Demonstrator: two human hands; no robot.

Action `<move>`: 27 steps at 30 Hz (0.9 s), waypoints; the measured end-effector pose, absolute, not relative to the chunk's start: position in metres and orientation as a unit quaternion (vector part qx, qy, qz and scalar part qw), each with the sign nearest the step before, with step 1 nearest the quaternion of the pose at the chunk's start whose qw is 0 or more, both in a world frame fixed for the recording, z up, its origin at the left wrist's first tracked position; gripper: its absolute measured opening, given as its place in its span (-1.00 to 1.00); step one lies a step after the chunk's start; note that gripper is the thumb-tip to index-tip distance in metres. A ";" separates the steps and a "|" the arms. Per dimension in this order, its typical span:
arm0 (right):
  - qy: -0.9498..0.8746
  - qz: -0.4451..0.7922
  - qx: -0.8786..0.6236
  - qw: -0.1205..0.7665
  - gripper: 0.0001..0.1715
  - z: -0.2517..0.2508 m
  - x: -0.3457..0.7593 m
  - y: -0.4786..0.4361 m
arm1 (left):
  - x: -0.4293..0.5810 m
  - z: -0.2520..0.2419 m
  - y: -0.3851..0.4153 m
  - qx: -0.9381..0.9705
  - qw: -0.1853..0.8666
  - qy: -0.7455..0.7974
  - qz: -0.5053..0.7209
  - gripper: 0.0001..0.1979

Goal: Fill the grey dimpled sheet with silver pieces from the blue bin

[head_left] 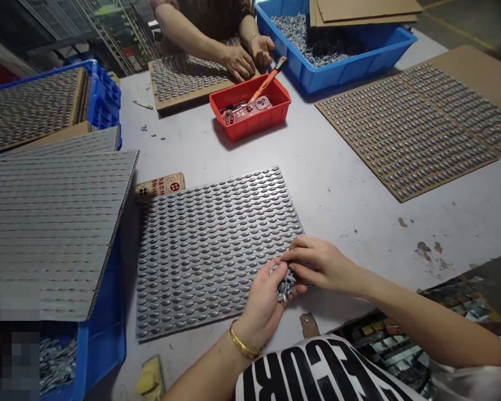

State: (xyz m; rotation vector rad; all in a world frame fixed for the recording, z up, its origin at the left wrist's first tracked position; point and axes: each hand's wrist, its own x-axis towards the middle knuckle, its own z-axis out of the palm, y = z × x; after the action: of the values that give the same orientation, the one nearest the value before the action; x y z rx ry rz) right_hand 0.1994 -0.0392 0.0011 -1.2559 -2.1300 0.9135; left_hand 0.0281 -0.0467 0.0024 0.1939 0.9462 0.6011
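Note:
My left hand (pixel 265 301), with a gold bangle at the wrist, is cupped around a small heap of shiny metal pieces (pixel 286 284). Fingertips of my right hand (pixel 323 264) are pinched together over that heap; whether a piece is between them is hidden. Both hands are at the lower right corner of a grey board (pixel 209 250), which carries close rows of oval metal pieces. A phone-like slab with printed characters (pixel 161 186) lies against the board's upper left edge.
Across the table, a person's hands (pixel 240 61) work over another studded board (pixel 192 81). A red tray (pixel 250 120) holds an orange-handled tool (pixel 267 81). Blue bins (pixel 350 75) of metal pieces, stacked boards (pixel 54 223) and a cardboard sheet with rows of pieces (pixel 413 128) stand around.

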 end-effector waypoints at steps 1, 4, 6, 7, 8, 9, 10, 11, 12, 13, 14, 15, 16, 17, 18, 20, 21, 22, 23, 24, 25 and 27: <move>-0.780 0.340 -0.465 0.244 -0.73 0.001 0.199 -0.039 | 0.029 0.002 -0.048 0.093 0.842 0.448 0.286 -0.75; -0.775 0.351 -0.474 0.229 -0.84 0.003 0.198 -0.038 | 0.030 0.002 -0.052 0.102 0.847 0.440 0.281 -0.77; -0.767 0.361 -0.475 0.235 -0.86 0.004 0.200 -0.039 | 0.031 0.002 -0.053 0.105 0.848 0.438 0.280 -0.75; -0.763 0.367 -0.473 0.244 -0.86 0.005 0.202 -0.040 | 0.031 0.002 -0.052 0.101 0.846 0.442 0.282 -0.74; -0.759 0.370 -0.470 0.257 -0.86 0.005 0.205 -0.041 | 0.030 0.002 -0.052 0.093 0.844 0.447 0.283 -0.72; -0.755 0.368 -0.471 0.271 -0.85 0.003 0.209 -0.042 | 0.030 0.003 -0.051 0.082 0.842 0.453 0.282 -0.71; -0.753 0.357 -0.474 0.285 -0.85 0.000 0.214 -0.043 | 0.030 0.003 -0.051 0.071 0.840 0.460 0.279 -0.69; -0.751 0.339 -0.482 0.299 -0.85 -0.005 0.219 -0.044 | 0.029 0.003 -0.050 0.064 0.839 0.465 0.275 -0.69; -0.750 0.316 -0.491 0.310 -0.85 -0.012 0.225 -0.044 | 0.029 0.003 -0.050 0.063 0.839 0.468 0.269 -0.70; -0.749 0.289 -0.503 0.319 -0.85 -0.019 0.230 -0.044 | 0.029 0.003 -0.050 0.067 0.839 0.470 0.264 -0.72; -0.750 0.265 -0.511 0.325 -0.84 -0.027 0.235 -0.044 | 0.028 0.003 -0.050 0.075 0.839 0.472 0.259 -0.74; -0.753 0.245 -0.515 0.327 -0.82 -0.035 0.239 -0.043 | 0.028 0.003 -0.051 0.085 0.840 0.472 0.256 -0.75; -0.759 0.229 -0.514 0.327 -0.80 -0.043 0.242 -0.043 | 0.028 0.003 -0.052 0.094 0.840 0.470 0.253 -0.76; -0.768 0.213 -0.510 0.325 -0.78 -0.049 0.243 -0.042 | 0.029 0.003 -0.052 0.100 0.841 0.468 0.251 -0.78; -0.778 0.197 -0.503 0.321 -0.75 -0.054 0.244 -0.040 | 0.029 0.002 -0.053 0.102 0.842 0.466 0.251 -0.79; -0.798 0.163 -0.492 0.309 -0.72 -0.060 0.243 -0.038 | 0.030 0.002 -0.054 0.101 0.843 0.463 0.253 -0.82; -0.807 0.145 -0.488 0.298 -0.72 -0.061 0.242 -0.037 | 0.030 0.001 -0.054 0.100 0.844 0.462 0.254 -0.83; -0.817 0.129 -0.485 0.285 -0.71 -0.061 0.242 -0.037 | 0.030 0.001 -0.054 0.101 0.845 0.459 0.255 -0.83; -0.826 0.116 -0.481 0.270 -0.71 -0.060 0.242 -0.036 | 0.030 0.001 -0.054 0.102 0.846 0.456 0.255 -0.84; -0.834 0.106 -0.478 0.255 -0.71 -0.059 0.242 -0.035 | 0.030 0.001 -0.054 0.105 0.848 0.453 0.255 -0.83; -0.841 0.097 -0.475 0.241 -0.71 -0.058 0.243 -0.034 | 0.030 0.001 -0.053 0.108 0.849 0.451 0.254 -0.83; -0.851 0.086 -0.470 0.220 -0.70 -0.056 0.245 -0.032 | 0.030 0.002 -0.053 0.114 0.847 0.454 0.251 -0.81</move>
State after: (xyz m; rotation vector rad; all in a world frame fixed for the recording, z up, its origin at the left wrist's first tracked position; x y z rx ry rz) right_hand 0.2448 -0.0321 -0.0557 -1.2994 -2.3533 0.2373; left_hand 0.0296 -0.0530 0.0019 0.2394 0.9570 0.5298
